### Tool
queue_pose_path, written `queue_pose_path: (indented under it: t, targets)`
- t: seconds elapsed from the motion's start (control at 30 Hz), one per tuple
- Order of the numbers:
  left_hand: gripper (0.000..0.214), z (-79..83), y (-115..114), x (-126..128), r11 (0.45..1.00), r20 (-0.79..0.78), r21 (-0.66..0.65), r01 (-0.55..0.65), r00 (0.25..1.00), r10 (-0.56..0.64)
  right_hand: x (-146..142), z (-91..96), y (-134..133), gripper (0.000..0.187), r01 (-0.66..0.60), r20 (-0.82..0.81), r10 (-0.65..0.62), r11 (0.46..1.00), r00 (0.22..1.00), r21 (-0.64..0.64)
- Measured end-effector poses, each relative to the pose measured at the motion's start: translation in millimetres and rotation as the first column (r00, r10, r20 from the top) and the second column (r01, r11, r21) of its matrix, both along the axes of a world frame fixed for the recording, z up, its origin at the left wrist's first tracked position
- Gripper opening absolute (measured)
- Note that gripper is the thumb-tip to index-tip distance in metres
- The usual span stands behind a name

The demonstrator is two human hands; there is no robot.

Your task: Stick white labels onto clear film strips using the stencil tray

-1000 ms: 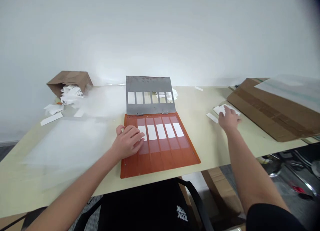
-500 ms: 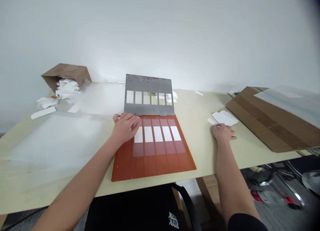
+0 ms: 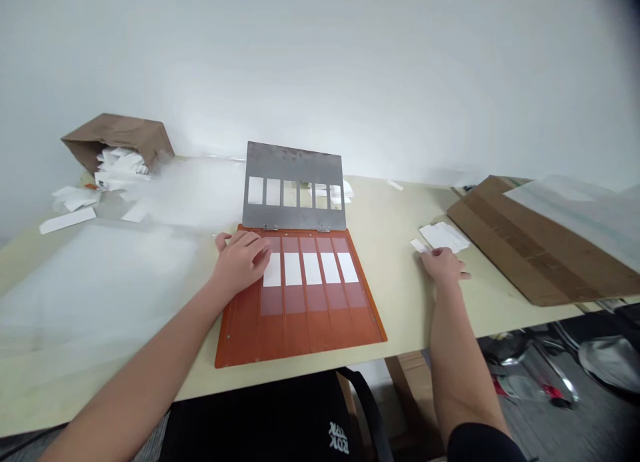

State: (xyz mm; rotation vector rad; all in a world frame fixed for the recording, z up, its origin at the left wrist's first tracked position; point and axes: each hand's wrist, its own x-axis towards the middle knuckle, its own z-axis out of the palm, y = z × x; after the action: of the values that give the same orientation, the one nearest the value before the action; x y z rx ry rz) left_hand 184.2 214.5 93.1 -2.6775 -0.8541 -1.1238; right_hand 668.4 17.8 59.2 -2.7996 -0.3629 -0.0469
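Observation:
An orange-red board point(image 3: 300, 332) lies in front of me, with several white paper slips point(image 3: 304, 269) in a row under clear strips. Hinged at its far edge, a grey metal plate point(image 3: 295, 217) with several rectangular cutouts stands raised. My left hand point(image 3: 243, 261) rests on the board's upper left corner, fingers loosely bent and apart, beside the leftmost slip. On the right, my right hand point(image 3: 444, 265) is closed, thumb and fingertips at a small white paper slip point(image 3: 418, 246). Just beyond it lies a loose pile of white slips point(image 3: 445, 236).
Clear plastic sheets point(image 3: 100, 282) cover the left of the table point(image 3: 400, 315). A tipped cardboard box point(image 3: 120, 127) spills white paper pieces at the far left. Another cardboard box point(image 3: 555, 265), with plastic on it, stands right. More slips point(image 3: 349, 191) lie behind the plate.
The view has shifted slightly, so the board and boxes sit a little differently. Both hands stay nearly in place; the right one still holds the slip beside the pile.

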Motion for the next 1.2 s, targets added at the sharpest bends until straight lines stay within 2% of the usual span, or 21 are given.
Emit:
queue_pose_path:
  t: [0.23, 0.4, 0.57, 0.73, 0.8, 0.9, 1.0, 1.03, 1.07, 1.1, 1.13, 1.2]
  targets:
    - [0.011, 3.4, -1.9, -0.4, 1.000, 0.013, -0.019, 0.011, 1.000, -0.011, 9.2, 7.0, -0.1, 0.040, -0.022, -0.059, 0.019, 0.999, 0.998, -0.047]
    - [0.012, 4.8, -4.3, -0.8, 0.998, 0.019, -0.063, 0.009, 1.000, -0.008, 16.7, 16.8, 2.8, 0.033, -0.057, -0.099, 0.059, 0.998, 0.993, 0.021]
    - [0.014, 5.2, -4.9, -1.7, 0.994, 0.014, -0.106, 0.008, 1.000, -0.006, 20.3, 22.7, 9.5, 0.031, -0.024, 0.084, 0.016, 0.996, 0.996, 0.087]
    - [0.014, 5.8, -5.4, -2.3, 0.989, 0.009, -0.147, -0.007, 1.000, 0.008, 1.7, 26.7, 6.6, 0.039, 0.002, 0.294, -0.053, 0.985, 0.954, 0.172]
    - [0.014, 5.4, -6.3, -2.0, 0.985, 0.000, -0.174, -0.013, 1.000, 0.014, -10.4, 32.0, 9.4, 0.039, -0.056, 0.326, -0.016, 0.976, 0.945, 0.211]
    - [0.014, 4.8, -7.6, -1.1, 0.976, -0.016, -0.217, -0.016, 1.000, 0.013, -34.1, 42.7, 25.9, 0.038, -0.246, 0.351, 0.146, 0.934, 0.925, 0.260]
    - [0.012, 5.2, -8.0, -0.9, 0.966, -0.035, -0.259, -0.013, 0.999, 0.004, -75.9, 56.2, 52.6, 0.046, -0.455, 0.389, 0.323, 0.832, 0.863, 0.319]
    - [0.012, 5.4, -7.8, -1.1, 0.962, -0.041, -0.274, -0.010, 0.999, -0.001, -95.7, 61.8, 61.3, 0.048, -0.521, 0.393, 0.386, 0.785, 0.835, 0.335]
    - [0.012, 5.4, -7.5, -1.5, 0.958, -0.046, -0.288, -0.008, 0.999, -0.006, -118.2, 68.2, 68.9, 0.048, -0.598, 0.395, 0.465, 0.717, 0.793, 0.358]
    - [0.013, 5.2, -7.0, -1.9, 0.954, -0.048, -0.301, -0.005, 0.999, -0.010, -142.7, 75.0, 75.2, 0.045, -0.702, 0.380, 0.591, 0.578, 0.712, 0.417]
    - [0.014, 4.9, -6.5, -2.4, 0.949, -0.049, -0.314, -0.003, 0.999, -0.013, -168.4, 81.9, 79.9, 0.040, -0.797, 0.353, 0.731, 0.434, 0.584, 0.420]
    - [0.015, 3.9, -5.2, -3.4, 0.942, -0.050, -0.336, -0.001, 0.999, -0.017, -218.2, 93.4, 84.7, 0.031, -0.928, 0.229, 0.945, 0.146, 0.234, 0.344]
